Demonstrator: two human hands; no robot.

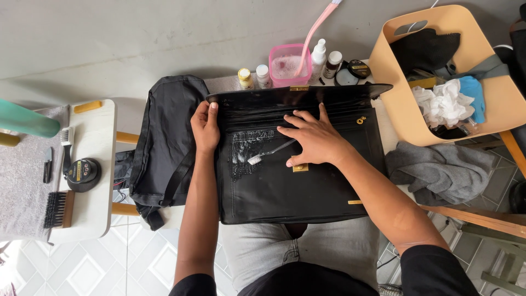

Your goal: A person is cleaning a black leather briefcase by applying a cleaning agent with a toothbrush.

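We note a pink tub (289,64) of foamy liquid at the far edge of the surface (224,83), with a pink handle (316,26) leaning out of it. Small bottles (255,77) stand to its left, a white spray bottle (318,56) and round tins (353,71) to its right. A black backpack (164,140) lies just beside the black leather bag (298,181) on the left, touching it. A beige basket (496,98) at the right holds dark cloth, white rags (444,104) and a blue glove (472,90). A grey cloth (438,170) lies below the basket, near the bag's right edge. Nothing stands between the hands and the bag.

The bag rests across our lap and the surface's near edge, flap open. The left hand (205,127) is closed over the bag's left edge, fingers curled on top. The right hand (312,137) is clamped on a toothbrush (268,152), whose white head sits on a foamy patch (244,151) of the bag's front panel. A brass clasp (299,167) shows just under that hand.

A white side stand (93,164) at the left carries a round tin (82,174), a wooden brush (59,209) and a small brush (67,143). The wall behind is plain grey; the floor (93,268) is pale patterned tile.
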